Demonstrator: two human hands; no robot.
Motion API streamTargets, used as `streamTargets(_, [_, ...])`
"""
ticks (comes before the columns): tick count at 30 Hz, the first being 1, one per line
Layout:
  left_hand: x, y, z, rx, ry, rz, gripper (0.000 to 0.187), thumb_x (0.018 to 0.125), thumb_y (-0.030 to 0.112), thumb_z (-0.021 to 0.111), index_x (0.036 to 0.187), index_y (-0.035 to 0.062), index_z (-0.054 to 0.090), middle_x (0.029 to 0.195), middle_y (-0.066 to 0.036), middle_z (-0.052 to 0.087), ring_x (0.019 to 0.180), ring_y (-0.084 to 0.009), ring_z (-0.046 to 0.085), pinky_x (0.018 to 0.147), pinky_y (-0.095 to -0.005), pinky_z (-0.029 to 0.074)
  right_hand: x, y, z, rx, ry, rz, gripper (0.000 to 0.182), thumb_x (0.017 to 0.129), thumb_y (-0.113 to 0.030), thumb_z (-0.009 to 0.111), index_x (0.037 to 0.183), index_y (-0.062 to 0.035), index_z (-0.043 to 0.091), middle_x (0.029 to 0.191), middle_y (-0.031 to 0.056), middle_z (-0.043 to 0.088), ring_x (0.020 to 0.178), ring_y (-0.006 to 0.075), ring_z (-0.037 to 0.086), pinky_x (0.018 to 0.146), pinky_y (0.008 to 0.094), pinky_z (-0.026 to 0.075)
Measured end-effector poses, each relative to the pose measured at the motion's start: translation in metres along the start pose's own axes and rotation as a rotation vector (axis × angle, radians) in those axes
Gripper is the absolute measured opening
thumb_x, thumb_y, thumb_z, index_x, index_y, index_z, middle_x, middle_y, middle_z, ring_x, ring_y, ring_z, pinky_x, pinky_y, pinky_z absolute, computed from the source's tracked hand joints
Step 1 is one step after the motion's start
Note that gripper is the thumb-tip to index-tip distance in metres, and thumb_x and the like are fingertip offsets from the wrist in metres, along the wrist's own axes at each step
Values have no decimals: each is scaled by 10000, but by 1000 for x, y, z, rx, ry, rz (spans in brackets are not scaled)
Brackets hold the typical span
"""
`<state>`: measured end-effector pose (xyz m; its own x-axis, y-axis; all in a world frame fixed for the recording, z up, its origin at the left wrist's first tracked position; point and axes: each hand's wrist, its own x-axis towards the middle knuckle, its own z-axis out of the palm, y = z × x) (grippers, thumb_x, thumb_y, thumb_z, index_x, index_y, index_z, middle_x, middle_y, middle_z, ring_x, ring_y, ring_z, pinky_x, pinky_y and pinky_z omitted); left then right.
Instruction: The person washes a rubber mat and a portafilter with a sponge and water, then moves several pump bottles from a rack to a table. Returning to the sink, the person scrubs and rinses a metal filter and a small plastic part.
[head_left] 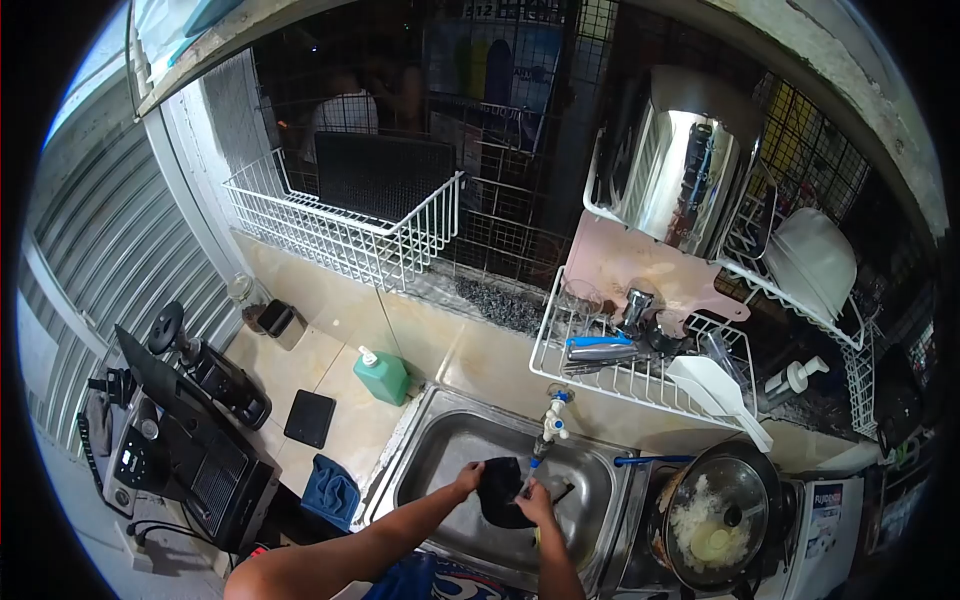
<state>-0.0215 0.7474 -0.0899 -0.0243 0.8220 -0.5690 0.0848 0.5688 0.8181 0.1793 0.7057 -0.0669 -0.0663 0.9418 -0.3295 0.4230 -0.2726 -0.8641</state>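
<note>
My left hand [468, 479] is closed on the upper left edge of a soft-looking black piece [500, 492] with a rounded lower side; I cannot tell its exact kind. Its right edge is gripped by my right hand [536, 503], whose fingers are pressed together. Both hands are over the stainless steel sink [428, 468], with the black piece just left of and below the tap [552, 425]. In the basin, right of my right hand, lies a small dark and pale item [565, 491].
A green pump bottle [382, 376] and a blue cloth [331, 490] lie left of the sink, near an espresso machine [200, 465]. On the right stands a lidded pan [715, 515] on a stove. Above hangs a white dish rack [640, 395] with utensils and a pink chopping board [640, 262].
</note>
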Motion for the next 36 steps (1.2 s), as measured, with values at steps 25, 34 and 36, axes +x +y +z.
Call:
streamTargets(25, [-32,62,72,-552,-458,-305,345,932,313,450,1140,57,550,989,-103,607,824,-228,575,717,-340,467,4,-68,48,261,342,-137,645,968,-471,234,1411,-2,236,1474,154,225,1367,270,191,1102,341,142])
streamTargets(34, [-10,27,82,-502,-546,-255,394,862,185,575,1228,58,507,1053,-119,616,863,-318,610,698,-336,527,5,-49,37,7,559,23,639,946,-491,256,1371,-21,337,1353,213,410,1271,347,357,1071,407,201])
streamTargets(36, [-13,39,77,442,-322,198,518,919,454,412,1037,-10,609,971,-242,634,883,-336,624,753,-401,472,6,-41,40,104,532,4,614,950,-467,276,1335,2,371,1297,234,448,1211,363,409,1015,408,276])
